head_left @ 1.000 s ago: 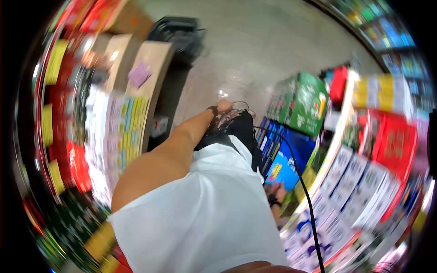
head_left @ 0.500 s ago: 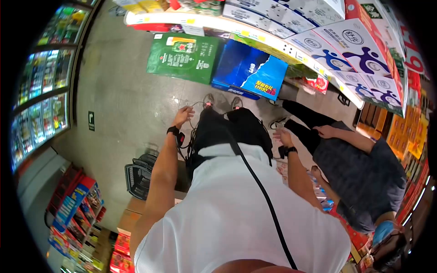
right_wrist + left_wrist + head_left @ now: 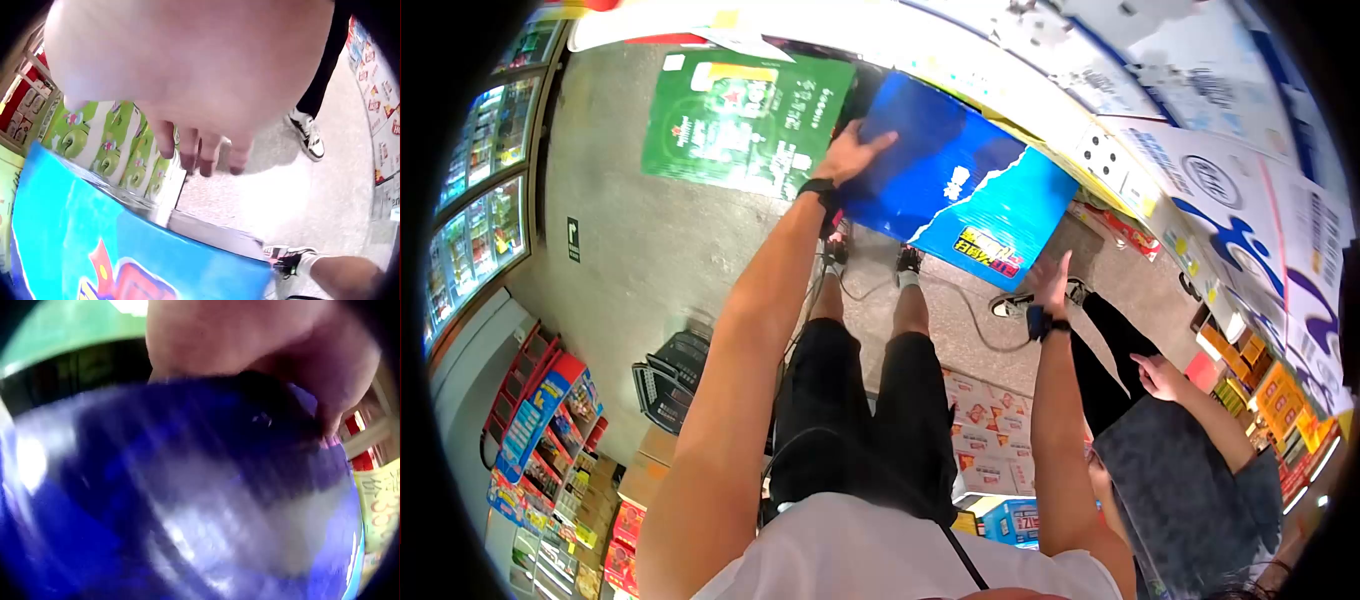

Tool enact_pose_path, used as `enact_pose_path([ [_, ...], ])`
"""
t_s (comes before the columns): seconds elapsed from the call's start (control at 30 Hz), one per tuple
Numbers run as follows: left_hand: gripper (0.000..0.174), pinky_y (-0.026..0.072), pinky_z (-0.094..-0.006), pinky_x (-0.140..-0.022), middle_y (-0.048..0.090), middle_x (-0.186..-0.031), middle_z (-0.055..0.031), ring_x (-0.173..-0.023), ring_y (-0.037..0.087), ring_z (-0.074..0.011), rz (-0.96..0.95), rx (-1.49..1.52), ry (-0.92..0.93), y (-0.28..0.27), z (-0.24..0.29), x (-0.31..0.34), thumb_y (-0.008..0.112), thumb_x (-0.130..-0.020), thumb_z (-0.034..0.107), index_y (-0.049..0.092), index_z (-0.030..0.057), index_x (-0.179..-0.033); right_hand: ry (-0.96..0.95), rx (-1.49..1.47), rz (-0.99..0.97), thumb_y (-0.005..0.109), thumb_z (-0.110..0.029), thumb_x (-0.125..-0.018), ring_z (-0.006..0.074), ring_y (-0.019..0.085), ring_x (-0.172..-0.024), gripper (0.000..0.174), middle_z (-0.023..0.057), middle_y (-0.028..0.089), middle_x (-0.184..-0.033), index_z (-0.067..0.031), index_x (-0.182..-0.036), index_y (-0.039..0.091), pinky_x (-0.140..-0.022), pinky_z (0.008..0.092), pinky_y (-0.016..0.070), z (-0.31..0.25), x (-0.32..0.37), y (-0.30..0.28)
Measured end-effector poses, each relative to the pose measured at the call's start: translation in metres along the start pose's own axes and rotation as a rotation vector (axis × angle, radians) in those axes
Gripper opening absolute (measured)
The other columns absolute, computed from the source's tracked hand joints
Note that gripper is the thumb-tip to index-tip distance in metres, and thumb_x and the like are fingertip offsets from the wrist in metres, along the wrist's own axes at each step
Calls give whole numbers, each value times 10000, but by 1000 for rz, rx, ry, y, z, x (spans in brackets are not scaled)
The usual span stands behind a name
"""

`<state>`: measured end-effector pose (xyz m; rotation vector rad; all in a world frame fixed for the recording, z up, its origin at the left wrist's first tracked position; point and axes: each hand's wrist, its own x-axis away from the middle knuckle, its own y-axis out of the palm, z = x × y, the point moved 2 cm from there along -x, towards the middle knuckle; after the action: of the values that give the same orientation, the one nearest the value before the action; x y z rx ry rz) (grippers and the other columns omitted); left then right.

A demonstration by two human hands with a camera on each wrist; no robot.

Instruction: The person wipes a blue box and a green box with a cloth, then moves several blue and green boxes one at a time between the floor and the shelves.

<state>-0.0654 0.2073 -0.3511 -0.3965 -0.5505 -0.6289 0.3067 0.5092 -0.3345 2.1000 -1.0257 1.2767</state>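
A large blue carton [image 3: 960, 170] with white characters and a yellow-red logo lies in front of me in the head view. My left hand [image 3: 852, 158] is at its left end, the thumb over the top face and the other fingers down behind the edge. Close up in the left wrist view, that hand [image 3: 244, 337] hooks over the glossy blue edge. Beyond the carton's right end is my right hand [image 3: 1052, 282], its fingers extended and apart from it. The right wrist view shows these fingers [image 3: 206, 150] hanging past the carton's edge, holding nothing.
A green carton [image 3: 745, 115] stands left of the blue one. Above runs a shelf edge [image 3: 1040, 130] stacked with white boxes. Another person [image 3: 1190, 480] in dark clothes is close on my right. Black baskets [image 3: 670, 375] stand at left; a cable [image 3: 980, 325] hangs near my legs.
My view has swung round to the shelf and come closer to the cartons. My left hand, earlier free beside my leg, has reached onto the blue carton; the right hand has moved out towards its end.
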Motion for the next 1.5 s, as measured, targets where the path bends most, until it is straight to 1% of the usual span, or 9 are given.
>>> enact_pose_path([
  [0.1,683,473,-296,-915,617,-1198,-116,-1048,601,-190,52,228,-87,4,7,20,750,-827,394,482,5,-1320,-122,-292,-267,329,-655,-949,315,484,-1254,814,160,454,-1429,-7,-1440,349,-1043,447,392,-15,-65,28],
  [0.2,747,466,-293,-922,586,-1239,-132,-1085,584,-199,35,221,-198,11,3,48,704,-853,441,401,16,-1387,-92,-67,-94,333,-504,-1004,265,614,-1084,623,155,605,-1243,-8,-1358,462,-899,372,521,-20,-91,26],
  [0.37,603,406,-345,-997,539,-1284,-121,-1186,507,-209,115,448,-221,30,-34,102,620,-916,456,448,75,-1351,-91,-80,-253,322,-558,-986,298,566,-1151,679,153,554,-1312,-19,-1380,441,-989,421,468,-30,-83,21],
  [0.57,561,309,-350,-1078,498,-1336,-124,-1274,422,-216,172,653,-291,50,-54,168,467,-991,464,452,28,-1342,-135,17,-282,306,-382,-1030,300,589,-1119,526,157,550,-1306,0,-1370,432,-949,439,501,2,-79,-50],
  [0.63,567,319,-353,-1065,518,-1293,-127,-1230,448,-224,299,588,-321,49,-53,197,454,-991,484,461,16,-1312,-84,91,-130,368,-368,-1022,258,581,-1113,496,136,569,-1272,15,-1325,458,-949,422,489,-1,-46,-50],
  [0.73,586,337,-342,-1052,518,-1306,-149,-1233,459,-223,351,600,-345,53,-95,228,450,-988,497,452,13,-1319,-470,662,-294,574,-300,-956,247,582,-1112,545,130,552,-1290,6,-1377,410,-942,421,499,3,-6,-36],
  [0.87,644,347,-357,-1050,509,-1317,-156,-1240,455,-229,387,787,-418,37,-141,288,507,-947,541,455,21,-1324,-180,835,-258,550,-366,-964,247,533,-1177,598,126,515,-1336,-14,-1413,371,-983,408,457,5,6,-51],
  [1.2,697,321,-356,-1100,439,-1441,-152,-1317,427,-246,547,1225,-267,-89,-247,441,548,-946,451,329,60,-1479,110,792,-374,494,-425,-978,252,500,-1215,620,121,483,-1369,-23,-1428,354,-1015,408,424,59,109,211],
  [1.5,638,386,-352,-1061,511,-1366,-148,-1241,502,-234,1054,1845,-171,-130,-374,609,484,-982,457,403,-11,-1409,-37,1206,-761,402,-508,-993,260,446,-1269,659,108,431,-1420,-42,-1453,323,-1064,409,371,250,217,556],
])
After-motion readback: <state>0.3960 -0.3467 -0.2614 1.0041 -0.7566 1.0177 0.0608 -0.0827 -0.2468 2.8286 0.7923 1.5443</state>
